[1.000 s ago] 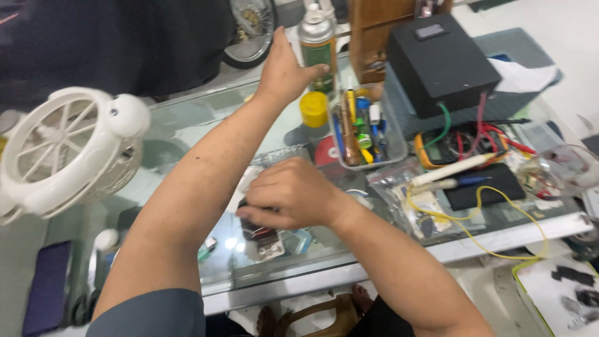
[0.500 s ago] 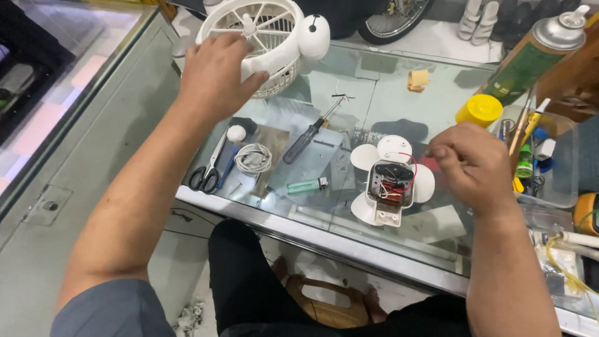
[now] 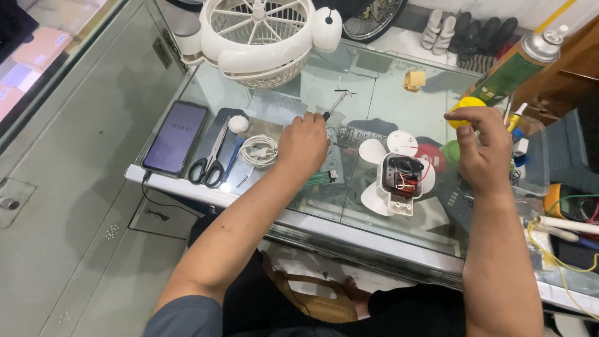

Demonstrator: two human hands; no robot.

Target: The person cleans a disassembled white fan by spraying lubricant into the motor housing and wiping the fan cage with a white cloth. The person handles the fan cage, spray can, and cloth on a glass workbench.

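My left hand (image 3: 304,146) is closed over the handle of a screwdriver (image 3: 334,106) that lies on the glass counter (image 3: 374,81); the thin shaft sticks out past my knuckles. A small fan motor with white blades (image 3: 398,178) rests on the glass between my hands, its casing open with copper winding and a red wire showing. My right hand (image 3: 479,150) hovers to the right of the motor, fingers curled together beside a yellow cap (image 3: 463,103). Nothing shows between its fingers.
A white fan guard (image 3: 256,37) stands at the back. Near the left edge lie a dark phone (image 3: 176,137), scissors (image 3: 209,161) and a coiled white cable (image 3: 259,150). A green spray can (image 3: 513,62), a clear tray (image 3: 531,156) and a meter with wires (image 3: 564,201) crowd the right.
My left hand came down from the fan guard onto the screwdriver. My right hand lifted off the fan motor and moved right, up to the yellow cap.
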